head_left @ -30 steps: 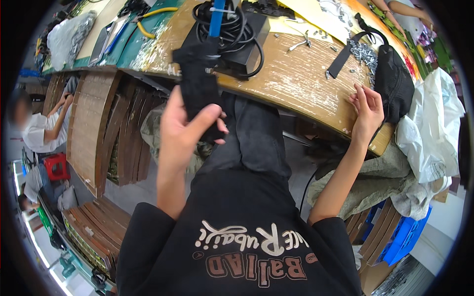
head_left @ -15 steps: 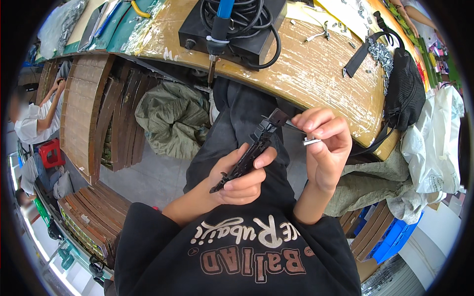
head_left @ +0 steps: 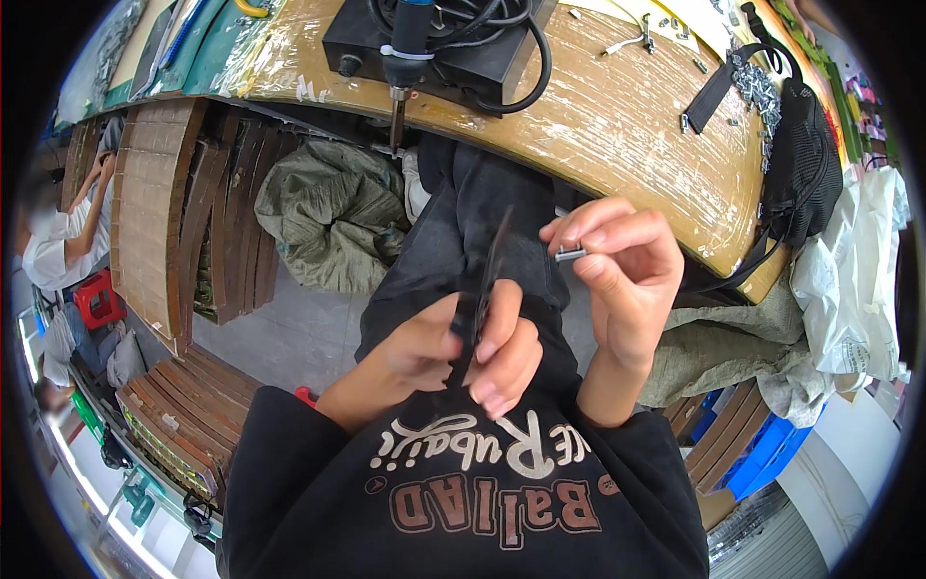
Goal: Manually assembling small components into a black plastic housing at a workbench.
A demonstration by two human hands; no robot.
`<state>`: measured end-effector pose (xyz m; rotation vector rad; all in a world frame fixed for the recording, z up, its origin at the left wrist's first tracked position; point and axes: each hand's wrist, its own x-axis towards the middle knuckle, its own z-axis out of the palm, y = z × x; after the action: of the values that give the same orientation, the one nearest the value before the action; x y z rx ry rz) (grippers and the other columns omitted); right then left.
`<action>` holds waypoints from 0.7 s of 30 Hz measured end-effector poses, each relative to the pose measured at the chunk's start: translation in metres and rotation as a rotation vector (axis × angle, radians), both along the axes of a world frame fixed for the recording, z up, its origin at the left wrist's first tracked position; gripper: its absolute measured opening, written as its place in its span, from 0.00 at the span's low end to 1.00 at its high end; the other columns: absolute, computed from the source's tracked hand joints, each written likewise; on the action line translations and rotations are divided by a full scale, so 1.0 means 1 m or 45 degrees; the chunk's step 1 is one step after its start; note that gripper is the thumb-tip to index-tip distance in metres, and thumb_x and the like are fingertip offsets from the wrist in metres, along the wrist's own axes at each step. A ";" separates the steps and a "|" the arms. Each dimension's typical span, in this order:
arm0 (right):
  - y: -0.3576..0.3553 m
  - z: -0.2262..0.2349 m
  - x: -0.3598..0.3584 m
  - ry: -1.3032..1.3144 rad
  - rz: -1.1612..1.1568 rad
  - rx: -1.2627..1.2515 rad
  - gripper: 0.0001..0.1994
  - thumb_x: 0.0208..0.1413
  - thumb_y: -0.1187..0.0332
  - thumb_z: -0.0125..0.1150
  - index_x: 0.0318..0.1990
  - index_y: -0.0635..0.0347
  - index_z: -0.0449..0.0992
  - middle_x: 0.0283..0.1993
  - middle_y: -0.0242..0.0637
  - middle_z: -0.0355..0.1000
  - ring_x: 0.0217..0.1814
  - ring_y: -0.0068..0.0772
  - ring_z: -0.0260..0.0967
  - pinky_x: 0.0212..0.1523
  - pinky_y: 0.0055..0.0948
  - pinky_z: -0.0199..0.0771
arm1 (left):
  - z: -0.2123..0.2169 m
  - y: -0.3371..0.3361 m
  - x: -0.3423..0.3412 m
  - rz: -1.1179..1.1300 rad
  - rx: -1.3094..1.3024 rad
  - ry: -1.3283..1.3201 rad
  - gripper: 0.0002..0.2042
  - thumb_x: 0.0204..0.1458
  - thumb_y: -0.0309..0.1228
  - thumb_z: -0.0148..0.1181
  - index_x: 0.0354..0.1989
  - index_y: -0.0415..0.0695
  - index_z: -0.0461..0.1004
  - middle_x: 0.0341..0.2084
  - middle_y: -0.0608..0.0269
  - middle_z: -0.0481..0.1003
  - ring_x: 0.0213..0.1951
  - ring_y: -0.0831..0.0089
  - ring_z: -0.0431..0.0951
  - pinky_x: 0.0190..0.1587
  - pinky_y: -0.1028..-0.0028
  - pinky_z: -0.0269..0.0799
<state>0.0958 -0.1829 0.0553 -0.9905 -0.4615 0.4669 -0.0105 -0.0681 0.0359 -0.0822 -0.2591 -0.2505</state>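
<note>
My left hand [head_left: 506,352] is closed around a long, slim black part [head_left: 489,275], which stands almost edge-on in front of my lap. Motion smears part of that hand and the part, so its details do not show. To its right, my right hand [head_left: 627,265] is raised, with a small silvery metal piece [head_left: 570,255] pinched between thumb and fingertips. The metal piece and the black part are apart. On the table's edge above rests a soldering iron [head_left: 400,92], its tip pointing down towards my lap.
A black box [head_left: 424,72] with a coiled cable sits on the wooden table [head_left: 608,125]. Small metal pieces [head_left: 757,96] lie beside a black bag [head_left: 799,159] at the right. Brown stacked boards [head_left: 154,222] and a green sack [head_left: 333,217] stand left. Another person [head_left: 72,232] sits far left.
The black part has turned from slanted and broad-side to nearly edge-on. My right hand has shifted slightly left with the metal piece. The table appears a little higher in view.
</note>
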 end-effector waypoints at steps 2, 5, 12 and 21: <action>-0.004 -0.003 -0.004 0.018 0.011 -0.006 0.07 0.42 0.86 0.59 0.29 0.69 0.69 0.34 0.47 0.69 0.36 0.31 0.68 0.37 0.25 0.72 | -0.003 0.006 0.004 0.158 0.251 -0.094 0.14 0.52 0.40 0.52 0.28 0.42 0.61 0.22 0.56 0.70 0.28 0.67 0.70 0.32 0.74 0.65; -0.011 -0.004 -0.007 0.038 0.034 -0.032 0.07 0.42 0.85 0.59 0.29 0.69 0.69 0.33 0.47 0.69 0.34 0.30 0.69 0.36 0.25 0.72 | -0.012 0.029 0.016 0.506 0.901 -0.513 0.14 0.46 0.42 0.57 0.24 0.42 0.71 0.27 0.57 0.75 0.32 0.65 0.71 0.42 0.67 0.64; -0.018 -0.013 -0.012 0.290 0.223 -0.115 0.05 0.46 0.80 0.58 0.32 0.66 0.70 0.41 0.42 0.65 0.45 0.28 0.64 0.44 0.25 0.67 | 0.018 0.040 0.002 0.933 1.806 -0.590 0.05 0.29 0.33 0.56 0.10 0.48 0.69 0.27 0.67 0.74 0.42 0.63 0.69 0.55 0.54 0.57; -0.016 -0.005 -0.008 0.540 0.366 -0.072 0.04 0.48 0.79 0.57 0.31 0.64 0.68 0.40 0.43 0.67 0.41 0.25 0.66 0.43 0.23 0.66 | 0.028 0.047 0.005 0.861 2.067 -0.915 0.05 0.39 0.29 0.56 0.15 0.46 0.74 0.23 0.69 0.75 0.38 0.65 0.72 0.48 0.60 0.66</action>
<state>0.0883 -0.1993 0.0499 -0.8518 -0.2072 0.9311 -0.0054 -0.0216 0.0637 1.7060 -0.7027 0.2554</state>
